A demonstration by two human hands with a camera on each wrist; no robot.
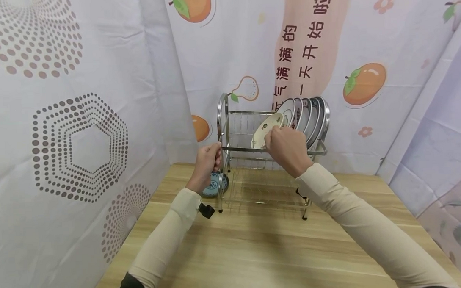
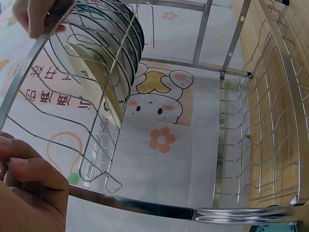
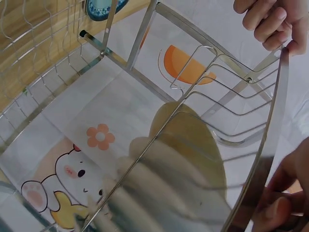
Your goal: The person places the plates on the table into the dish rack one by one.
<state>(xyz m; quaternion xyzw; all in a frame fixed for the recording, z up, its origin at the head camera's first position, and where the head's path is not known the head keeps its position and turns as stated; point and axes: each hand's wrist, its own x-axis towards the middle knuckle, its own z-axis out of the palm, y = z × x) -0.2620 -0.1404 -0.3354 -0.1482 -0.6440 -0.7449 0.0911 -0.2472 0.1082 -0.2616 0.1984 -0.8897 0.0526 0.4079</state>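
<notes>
A two-tier metal dish rack (image 1: 259,149) stands on the wooden table. With curled fingers, my left hand (image 1: 208,161) grips the upper front rail at its left corner; the left wrist view shows this hand (image 2: 31,186) close up. Farther right, my right hand (image 1: 289,148) holds the same rail, its fingers (image 3: 273,208) curled at the metal bar. Just behind the right hand, a cream bowl-like dish (image 1: 266,132) leans in the upper tier. Several rimmed plates (image 1: 302,116) stand on edge to its right, partly hidden by that hand.
A blue patterned dish (image 1: 214,185) lies on the table (image 1: 234,254) by the rack's left legs. White printed cloth (image 1: 87,81) hangs behind and on both sides. The lower wire tier (image 1: 262,189) sits under the dishes.
</notes>
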